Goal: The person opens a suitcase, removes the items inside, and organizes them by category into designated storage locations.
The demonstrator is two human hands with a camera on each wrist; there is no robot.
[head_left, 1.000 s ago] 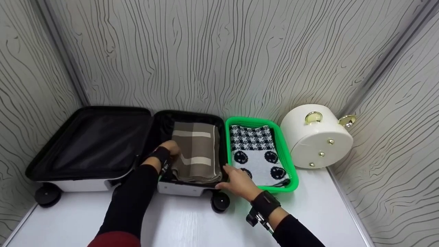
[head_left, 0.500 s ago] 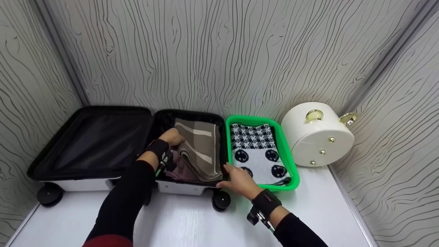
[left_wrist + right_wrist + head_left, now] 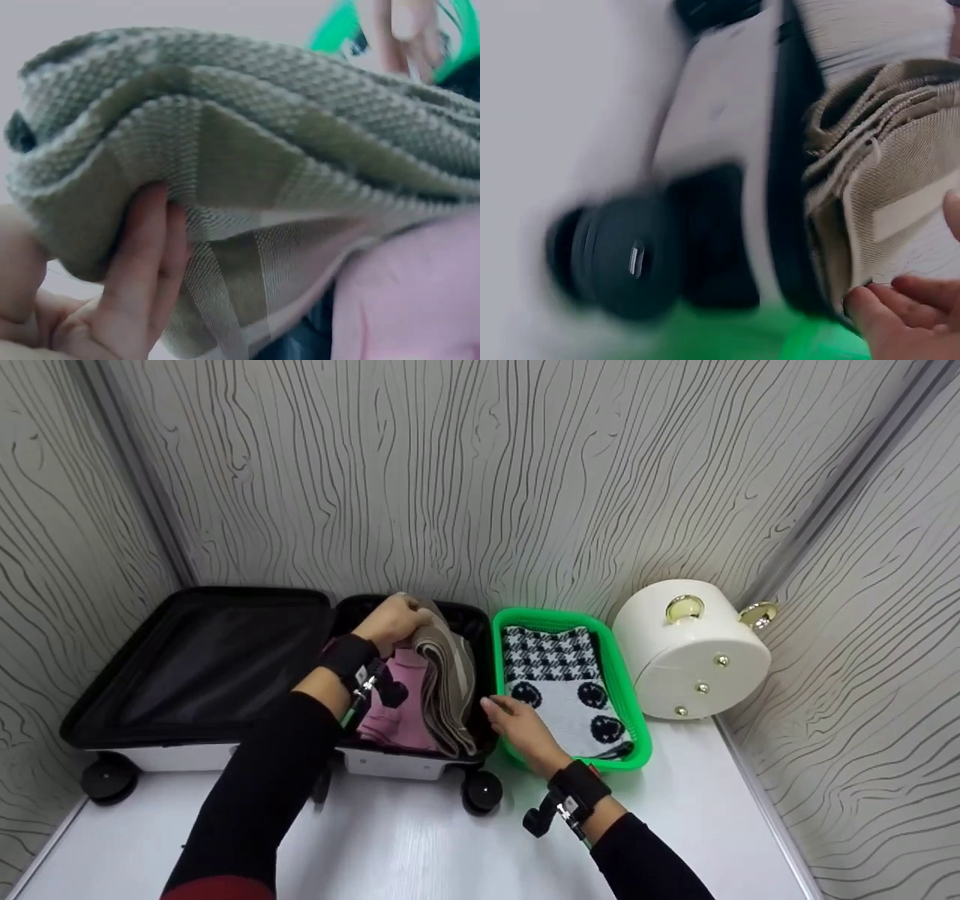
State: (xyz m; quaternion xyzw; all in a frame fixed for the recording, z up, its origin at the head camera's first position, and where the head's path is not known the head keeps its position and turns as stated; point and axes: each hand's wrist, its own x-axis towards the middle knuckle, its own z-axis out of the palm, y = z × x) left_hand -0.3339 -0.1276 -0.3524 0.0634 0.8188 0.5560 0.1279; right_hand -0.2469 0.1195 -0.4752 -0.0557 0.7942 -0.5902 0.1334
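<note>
My left hand (image 3: pixel 394 622) grips the far left part of a folded brown checked scarf (image 3: pixel 450 690), raised and bent in the suitcase's right half (image 3: pixel 394 766). In the left wrist view the thumb and fingers (image 3: pixel 142 255) pinch its thick folded layers (image 3: pixel 247 150). Beneath the lifted scarf lies a folded pink garment (image 3: pixel 409 701). My right hand (image 3: pixel 525 733) is beside the suitcase's right edge, between it and the green basket. In the right wrist view its fingers (image 3: pixel 877 311) are extended by the scarf's edge; whether they touch it I cannot tell.
To the left lies the suitcase's other half (image 3: pixel 217 667), with a black lining. The green basket (image 3: pixel 626 690) on the right holds a folded black-and-white knit (image 3: pixel 562 712). Farther right stands a round white case (image 3: pixel 690 652) with gold handles, near the patterned back wall (image 3: pixel 450 472).
My left hand has taken the scarf's left side up and back to the right, baring the pink garment. The right hand has come off the suitcase's front right corner and moved slightly back.
</note>
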